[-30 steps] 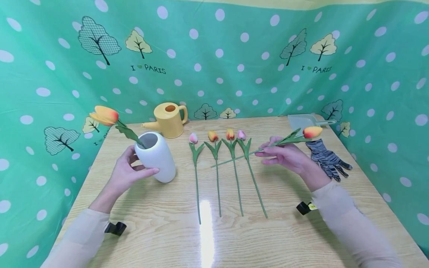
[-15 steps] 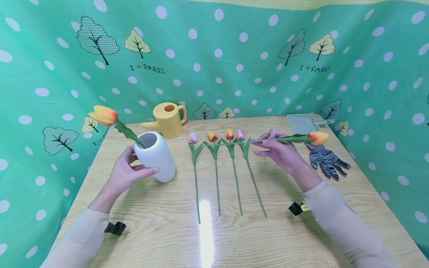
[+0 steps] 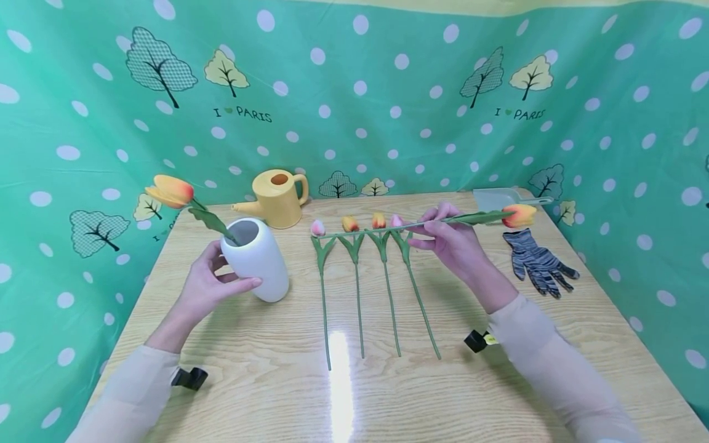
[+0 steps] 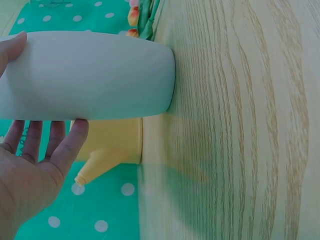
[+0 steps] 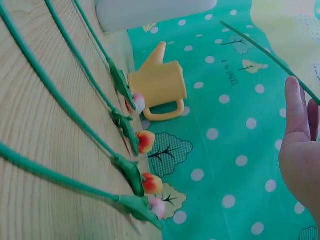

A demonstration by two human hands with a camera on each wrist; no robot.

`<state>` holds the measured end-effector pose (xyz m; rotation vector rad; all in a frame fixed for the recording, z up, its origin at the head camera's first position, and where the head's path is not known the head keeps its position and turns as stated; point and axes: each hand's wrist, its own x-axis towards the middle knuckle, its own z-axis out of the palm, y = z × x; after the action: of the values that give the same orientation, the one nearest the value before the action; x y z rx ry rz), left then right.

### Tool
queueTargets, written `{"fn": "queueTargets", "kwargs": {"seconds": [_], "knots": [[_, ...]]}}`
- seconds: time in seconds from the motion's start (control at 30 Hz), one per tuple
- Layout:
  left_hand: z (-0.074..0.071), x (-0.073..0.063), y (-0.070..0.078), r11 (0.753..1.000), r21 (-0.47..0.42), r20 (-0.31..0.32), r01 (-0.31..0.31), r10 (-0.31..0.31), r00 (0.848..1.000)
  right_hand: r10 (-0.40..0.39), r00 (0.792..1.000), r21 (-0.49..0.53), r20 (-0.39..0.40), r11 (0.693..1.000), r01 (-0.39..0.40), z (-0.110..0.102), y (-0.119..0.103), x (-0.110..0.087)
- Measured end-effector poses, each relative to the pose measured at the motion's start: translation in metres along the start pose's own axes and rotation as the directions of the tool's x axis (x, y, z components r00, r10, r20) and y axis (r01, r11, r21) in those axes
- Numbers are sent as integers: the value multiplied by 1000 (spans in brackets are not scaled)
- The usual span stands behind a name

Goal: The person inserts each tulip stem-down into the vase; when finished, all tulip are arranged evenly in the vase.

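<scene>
Farther left now, orange-yellow tulip [image 3: 482, 217], green-stemmed, in pinch of right hand [image 3: 455, 244], left hand [image 3: 206, 288] around white vase [image 3: 260, 264]

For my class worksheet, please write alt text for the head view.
A person's left hand holds a white vase containing one tulip; the right hand pinches another tulip. Four more tulips lie side by side on a wooden table, a yellow watering can behind.
</scene>
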<state>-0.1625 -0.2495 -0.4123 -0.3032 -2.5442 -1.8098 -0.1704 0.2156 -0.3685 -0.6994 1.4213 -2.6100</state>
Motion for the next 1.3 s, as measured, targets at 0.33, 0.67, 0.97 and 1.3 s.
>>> {"fn": "queueTargets", "kwargs": {"seconds": [0.33,0.67,0.97,1.3], "knots": [[1,0,1,1000,-11,-1,2,-2,1000,-10,1000,53,8,999,10,17,6,13],[1,0,2,1000,15,-2,3,-3,1000,-64,998,109,-23,992,66,32,13,28],[0,1,2,1000,18,4,9,-9,1000,-57,998,64,-34,996,59,51,17,40],[1,0,1,1000,-8,8,-1,1,1000,-17,999,9,-32,1000,18,69,17,56]]}}
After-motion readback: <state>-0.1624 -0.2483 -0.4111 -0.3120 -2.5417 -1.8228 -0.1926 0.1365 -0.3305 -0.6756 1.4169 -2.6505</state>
